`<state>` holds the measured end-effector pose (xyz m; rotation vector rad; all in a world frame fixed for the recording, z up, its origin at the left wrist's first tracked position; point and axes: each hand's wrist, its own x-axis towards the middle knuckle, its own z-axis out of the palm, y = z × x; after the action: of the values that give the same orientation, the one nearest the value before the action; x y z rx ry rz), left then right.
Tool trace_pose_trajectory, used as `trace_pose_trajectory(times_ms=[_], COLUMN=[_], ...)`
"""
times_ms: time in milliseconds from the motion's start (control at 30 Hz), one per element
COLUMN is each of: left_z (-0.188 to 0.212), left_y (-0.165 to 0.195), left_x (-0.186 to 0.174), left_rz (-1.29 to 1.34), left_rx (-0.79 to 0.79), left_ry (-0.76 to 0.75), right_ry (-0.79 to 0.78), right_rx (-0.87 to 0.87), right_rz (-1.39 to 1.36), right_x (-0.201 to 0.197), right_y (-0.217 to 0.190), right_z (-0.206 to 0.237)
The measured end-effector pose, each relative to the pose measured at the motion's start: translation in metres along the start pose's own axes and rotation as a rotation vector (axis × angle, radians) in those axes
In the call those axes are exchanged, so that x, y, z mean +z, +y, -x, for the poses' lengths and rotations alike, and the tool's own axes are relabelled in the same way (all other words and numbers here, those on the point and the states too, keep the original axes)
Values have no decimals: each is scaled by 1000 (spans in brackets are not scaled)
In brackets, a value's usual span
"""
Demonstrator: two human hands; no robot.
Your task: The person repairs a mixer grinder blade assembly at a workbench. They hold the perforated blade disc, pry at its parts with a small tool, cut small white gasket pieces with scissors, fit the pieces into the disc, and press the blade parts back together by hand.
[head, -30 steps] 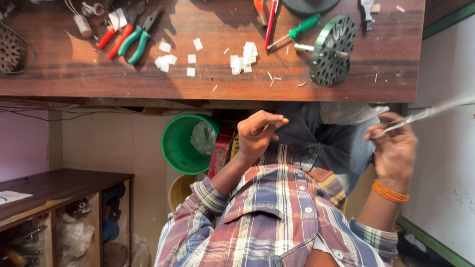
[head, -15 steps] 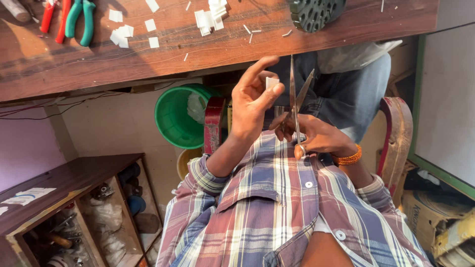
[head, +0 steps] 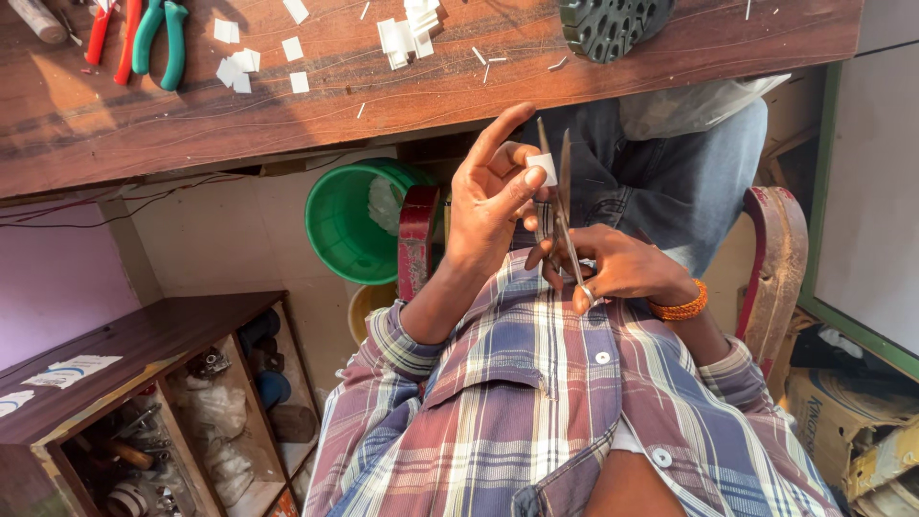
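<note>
My left hand [head: 493, 196] is raised in front of my chest and pinches a small white square piece [head: 543, 168] between thumb and fingers, index finger pointing up. My right hand [head: 613, 266] sits just below and to the right, gripping the handles of a pair of scissors [head: 560, 215]. The blades point upward and stand apart on either side of the white piece. An orange bead bracelet circles my right wrist. Both arms wear a plaid shirt.
A wooden workbench [head: 316, 105] spans the top, carrying cut white squares [head: 239, 67], green-handled pliers [head: 158, 38], red-handled pliers [head: 110, 38] and a dark perforated disc [head: 608, 24]. Below it stand a green bucket [head: 349, 225] and a chair with red armrests [head: 775, 268]. A wooden shelf unit [head: 144, 383] stands at the lower left.
My right hand came in from the far right with the scissors to meet my left hand at the centre. The blades now straddle the white piece. The view dropped toward my lap.
</note>
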<state>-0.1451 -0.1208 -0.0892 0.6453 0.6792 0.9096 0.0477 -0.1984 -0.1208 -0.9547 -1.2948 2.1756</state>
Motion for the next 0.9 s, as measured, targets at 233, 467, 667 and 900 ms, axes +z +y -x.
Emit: trace_pose_trajectory(times_ms=[233,467,667,900], left_z=[-7,-10,-14,-17], left_y=[-13,-13,-12,-11], left_x=[-16,-17,-12,-20], left_rz=[-7,25,11,-2], left_rx=[-117,-134,-106,-134], left_ry=[-9,-32,-43,-29], right_ry=[44,94,167,145], right_rx=[51,-42,64,-8], right_rz=[-245,-73,36,-145], right_x=[5,5,4,2], right_y=[0,0,-5,1], right_z=[4,1,3,8])
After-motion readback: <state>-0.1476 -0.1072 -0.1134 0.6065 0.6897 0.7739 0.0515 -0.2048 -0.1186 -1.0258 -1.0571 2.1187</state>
